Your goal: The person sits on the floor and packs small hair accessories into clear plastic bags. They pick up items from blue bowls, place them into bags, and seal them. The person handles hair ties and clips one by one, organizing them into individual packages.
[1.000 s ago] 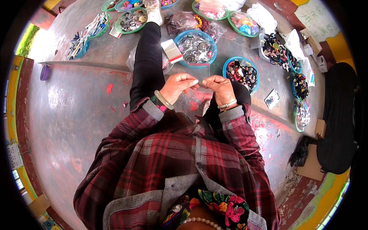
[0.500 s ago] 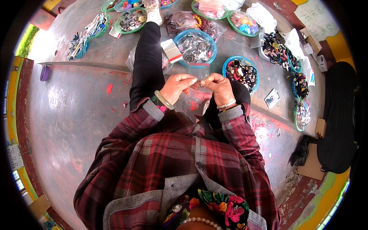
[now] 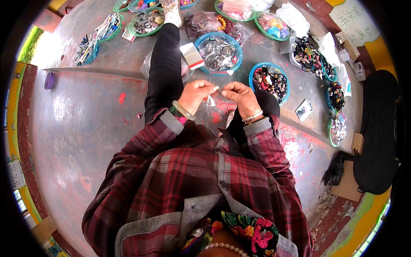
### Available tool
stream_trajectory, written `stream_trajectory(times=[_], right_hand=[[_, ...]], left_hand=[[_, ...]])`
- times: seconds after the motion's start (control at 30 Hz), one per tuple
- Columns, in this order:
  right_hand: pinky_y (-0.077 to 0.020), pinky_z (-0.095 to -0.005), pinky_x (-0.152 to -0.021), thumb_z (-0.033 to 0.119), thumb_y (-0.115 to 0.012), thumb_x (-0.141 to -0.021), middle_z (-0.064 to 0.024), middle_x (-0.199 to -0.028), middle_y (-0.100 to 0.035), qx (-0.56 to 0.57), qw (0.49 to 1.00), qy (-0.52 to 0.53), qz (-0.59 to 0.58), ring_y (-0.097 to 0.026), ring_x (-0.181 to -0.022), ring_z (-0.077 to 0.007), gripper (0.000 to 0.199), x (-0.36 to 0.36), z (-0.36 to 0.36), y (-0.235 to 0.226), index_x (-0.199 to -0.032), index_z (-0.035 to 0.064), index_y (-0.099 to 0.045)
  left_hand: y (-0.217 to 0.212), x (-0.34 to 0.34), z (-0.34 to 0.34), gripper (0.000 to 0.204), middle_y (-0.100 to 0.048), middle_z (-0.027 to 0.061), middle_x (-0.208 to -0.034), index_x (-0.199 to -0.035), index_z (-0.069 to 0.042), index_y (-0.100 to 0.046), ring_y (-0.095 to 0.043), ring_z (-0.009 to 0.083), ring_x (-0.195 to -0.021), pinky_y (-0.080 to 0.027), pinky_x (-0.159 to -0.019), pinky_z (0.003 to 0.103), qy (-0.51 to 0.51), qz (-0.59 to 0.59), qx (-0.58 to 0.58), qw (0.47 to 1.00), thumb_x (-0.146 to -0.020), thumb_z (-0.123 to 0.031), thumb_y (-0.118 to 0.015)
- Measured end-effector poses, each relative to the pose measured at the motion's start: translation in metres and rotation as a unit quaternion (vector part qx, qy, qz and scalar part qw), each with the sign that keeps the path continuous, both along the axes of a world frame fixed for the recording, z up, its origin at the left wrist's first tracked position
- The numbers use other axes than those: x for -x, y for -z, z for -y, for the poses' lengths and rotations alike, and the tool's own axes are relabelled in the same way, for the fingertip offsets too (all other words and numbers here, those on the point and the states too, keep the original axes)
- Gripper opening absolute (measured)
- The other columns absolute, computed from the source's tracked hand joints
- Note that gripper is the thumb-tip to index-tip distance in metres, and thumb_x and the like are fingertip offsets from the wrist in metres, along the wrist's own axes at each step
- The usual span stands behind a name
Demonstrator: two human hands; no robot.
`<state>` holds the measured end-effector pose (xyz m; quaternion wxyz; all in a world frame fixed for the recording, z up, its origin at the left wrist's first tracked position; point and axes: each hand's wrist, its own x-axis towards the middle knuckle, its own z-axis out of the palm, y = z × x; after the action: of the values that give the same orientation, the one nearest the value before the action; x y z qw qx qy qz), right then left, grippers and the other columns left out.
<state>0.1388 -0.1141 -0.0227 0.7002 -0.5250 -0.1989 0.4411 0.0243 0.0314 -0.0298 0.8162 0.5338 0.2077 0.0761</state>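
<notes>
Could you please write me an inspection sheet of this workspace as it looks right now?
Surface: grey concrete floor with red stains and a step edge.
Job's things: small clear plastic bag pinched between both hands.
Clutter: blue bowl of metal pieces, blue bowl of dark trinkets, green bowl of bright beads, white and red box, purple cup.
Hands: left hand and right hand meet at the bag's top.
Cables: nothing seen.
Surroundings: black bag, cardboard box.
</notes>
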Motion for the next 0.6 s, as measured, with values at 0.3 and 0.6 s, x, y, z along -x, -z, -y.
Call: stream_trajectory(times=[0.3, 0.6], right_hand=[[-0.0418, -0.0196, -0.064, 0.004, -0.068, -0.076, -0.0014, -0.081, -0.062, 0.023, 0.999, -0.04, 0.001, -0.054, -0.071, -0.0069, 0.013, -0.001, 0.0, 0.005, -0.087, 0.0012, -0.061], [-0.0441, -0.0223, -0.073, 0.004, -0.068, -0.076, -0.0043, -0.086, -0.062, 0.023, 0.997, -0.08, 0.004, -0.057, -0.078, -0.0105, 0.017, 0.004, 0.0, -0.008, -0.091, 0.0, -0.061]], left_hand=[[0.004, -0.001, 0.003, 0.011, -0.057, 0.0, -0.067, -0.075, -0.004, -0.057, -0.046, 0.0047, -0.056, -0.036, -0.052, 0.019, -0.013, 0.016, 0.002, 1.0, -0.08, -0.009, -0.065], [0.002, -0.002, 0.005, 0.014, -0.054, -0.0013, -0.066, -0.074, -0.006, -0.052, -0.046, 0.0051, -0.056, -0.035, -0.051, 0.019, -0.037, 0.035, -0.007, 0.999, -0.081, -0.01, -0.064]])
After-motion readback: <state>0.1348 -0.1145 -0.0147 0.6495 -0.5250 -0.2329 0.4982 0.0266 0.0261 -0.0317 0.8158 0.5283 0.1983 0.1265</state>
